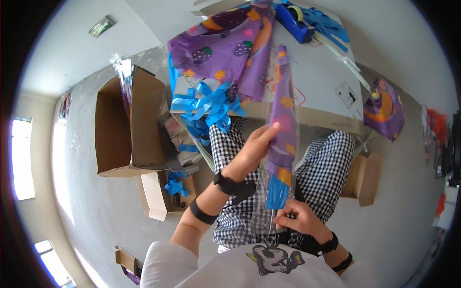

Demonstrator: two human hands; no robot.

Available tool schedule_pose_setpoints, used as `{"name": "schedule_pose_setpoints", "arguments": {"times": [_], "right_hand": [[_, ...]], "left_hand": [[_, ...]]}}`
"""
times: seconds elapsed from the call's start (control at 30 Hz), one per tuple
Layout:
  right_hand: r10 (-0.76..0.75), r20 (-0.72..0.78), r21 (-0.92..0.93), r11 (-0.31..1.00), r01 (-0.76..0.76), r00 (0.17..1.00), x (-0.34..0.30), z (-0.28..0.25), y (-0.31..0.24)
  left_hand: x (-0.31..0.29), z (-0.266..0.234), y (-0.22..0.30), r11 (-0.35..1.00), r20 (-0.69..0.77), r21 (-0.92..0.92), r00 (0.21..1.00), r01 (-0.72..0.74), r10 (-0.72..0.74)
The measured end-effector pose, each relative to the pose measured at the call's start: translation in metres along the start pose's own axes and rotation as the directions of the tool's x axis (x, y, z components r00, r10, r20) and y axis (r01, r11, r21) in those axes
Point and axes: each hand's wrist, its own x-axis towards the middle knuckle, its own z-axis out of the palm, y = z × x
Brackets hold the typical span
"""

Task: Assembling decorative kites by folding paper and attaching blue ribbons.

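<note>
Closed around the middle of a long purple roll (282,108), the fingers of my left hand (253,148) pinch it through a clear plastic sleeve (258,211), a fingertip showing at its pink patch, while my right hand (302,218) sits low down at the sleeve's near end with fingers curled beside a thin rod (272,220), though I cannot tell whether they press on the plastic or only lie against it; the roll hangs over my lap, between the knees of my black-and-white checked trousers (331,165), its blue end (277,193) toward me and its narrow tip reaching over the white tabletop (331,91); on that top, to the left, lies a loose purple sheet (206,55) printed with stars and berries, with curled blue ribbon (206,103) spilling over the near edge below it, and at the far side a blue tape dispenser (295,24) stands just beside a bunch of blue strips (326,24); another purple piece (384,110) is off the table's right edge, near some pale sticks (348,66), and on the left a tall cardboard box (149,96) stands near a smaller open carton (152,194) with more blue ribbon (175,184) in it
</note>
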Motion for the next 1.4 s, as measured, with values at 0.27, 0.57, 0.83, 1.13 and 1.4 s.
{"name": "schedule_pose_setpoints", "arguments": {"times": [0.27,0.57,0.83,1.13,1.4], "right_hand": [[-0.100,-0.144,0.258,0.957,0.135,0.985,0.012,0.015,0.009],[0.021,0.067,0.048,0.999,-0.024,0.998,0.090,-0.001,-0.012],[0.087,0.171,-0.386,0.922,-0.014,0.981,0.121,-0.033,-0.030],[0.220,0.090,-0.652,0.751,-0.109,0.971,0.107,-0.086,-0.044],[0.258,0.044,-0.673,0.722,-0.163,0.965,0.089,-0.118,-0.054]], "left_hand": [[-0.031,0.006,0.038,0.967,0.055,-0.009,0.966,-0.254,0.254],[-0.099,-0.067,0.035,0.861,-0.319,-0.073,0.830,-0.504,0.458],[-0.122,-0.105,0.017,0.788,-0.460,-0.141,0.744,-0.600,0.484],[-0.154,-0.168,0.048,0.717,-0.533,-0.092,0.642,-0.691,0.551],[-0.196,-0.241,0.074,0.613,-0.727,0.164,0.326,-0.773,0.604]]}}
